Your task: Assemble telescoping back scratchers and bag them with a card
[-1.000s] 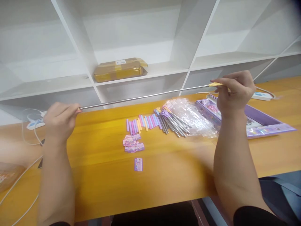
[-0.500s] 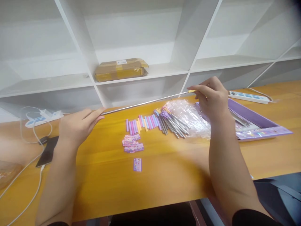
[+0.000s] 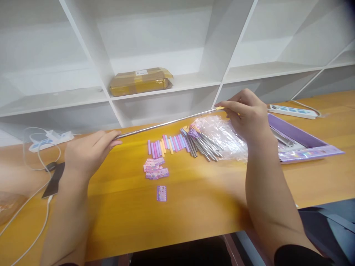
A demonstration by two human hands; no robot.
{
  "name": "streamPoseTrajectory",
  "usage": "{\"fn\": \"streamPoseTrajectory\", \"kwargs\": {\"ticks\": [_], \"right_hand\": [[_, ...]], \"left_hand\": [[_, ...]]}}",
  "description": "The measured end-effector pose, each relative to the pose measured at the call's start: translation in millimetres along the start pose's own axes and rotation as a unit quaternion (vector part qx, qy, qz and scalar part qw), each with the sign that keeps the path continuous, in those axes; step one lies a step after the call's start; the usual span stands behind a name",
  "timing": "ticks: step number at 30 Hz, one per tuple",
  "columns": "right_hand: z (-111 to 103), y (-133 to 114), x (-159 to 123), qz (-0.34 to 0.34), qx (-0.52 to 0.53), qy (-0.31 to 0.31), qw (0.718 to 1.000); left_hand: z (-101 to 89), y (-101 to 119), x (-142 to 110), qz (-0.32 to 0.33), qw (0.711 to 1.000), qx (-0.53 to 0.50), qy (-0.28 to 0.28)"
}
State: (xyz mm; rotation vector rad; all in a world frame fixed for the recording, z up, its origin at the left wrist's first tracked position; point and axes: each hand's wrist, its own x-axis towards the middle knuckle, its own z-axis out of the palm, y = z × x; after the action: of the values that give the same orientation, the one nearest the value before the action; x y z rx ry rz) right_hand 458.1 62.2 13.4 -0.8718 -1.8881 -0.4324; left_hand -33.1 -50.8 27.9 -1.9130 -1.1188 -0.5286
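A telescopic back scratcher (image 3: 166, 123), its thin silver rod drawn out long, is stretched between my two hands above the table. My left hand (image 3: 85, 153) is closed around its thicker, lower end. At the higher end, my right hand (image 3: 245, 112) pinches the yellow head, mostly hidden by the fingers. Below the rod lies a row of pink, purple, blue and yellow sleeves (image 3: 169, 144). Beside them is a pile of shorter back scratchers (image 3: 206, 147) with purple and yellow hand-shaped heads. Small printed cards (image 3: 155, 169) are heaped nearer me, with a single card (image 3: 161, 193) apart.
Clear plastic bags (image 3: 224, 136) lie behind the pile. A purple box (image 3: 310, 153) stands at the right, near a power strip (image 3: 294, 111). At the left are another power strip (image 3: 51, 140), cables and a dark phone (image 3: 55, 179). A taped parcel (image 3: 141, 82) sits on the white shelf.
Both hands have shifted slightly left in view, still holding the extended back scratcher. The left end sits a little lower. The things on the table look unmoved.
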Motion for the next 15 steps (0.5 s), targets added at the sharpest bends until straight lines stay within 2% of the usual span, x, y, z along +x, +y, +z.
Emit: {"fn": "streamPoseTrajectory", "kwargs": {"ticks": [4, 10, 12, 15], "right_hand": [[-3, -3, 0, -0.001, -0.001, 0.004, 1.000], [1, -7, 4, -0.020, 0.012, 0.012, 1.000], [6, -14, 4, -0.022, 0.019, 0.010, 1.000], [20, -34, 1, -0.024, 0.027, -0.034, 0.999]], "left_hand": [[-1.0, 3, 0, -0.020, 0.999, -0.034, 0.006], [-2.4, 6, -1, -0.009, 0.999, -0.036, 0.006], [-2.1, 12, 0, -0.004, 0.999, -0.041, 0.016], [2.2, 27, 5, 0.023, 0.998, -0.055, 0.024]]}}
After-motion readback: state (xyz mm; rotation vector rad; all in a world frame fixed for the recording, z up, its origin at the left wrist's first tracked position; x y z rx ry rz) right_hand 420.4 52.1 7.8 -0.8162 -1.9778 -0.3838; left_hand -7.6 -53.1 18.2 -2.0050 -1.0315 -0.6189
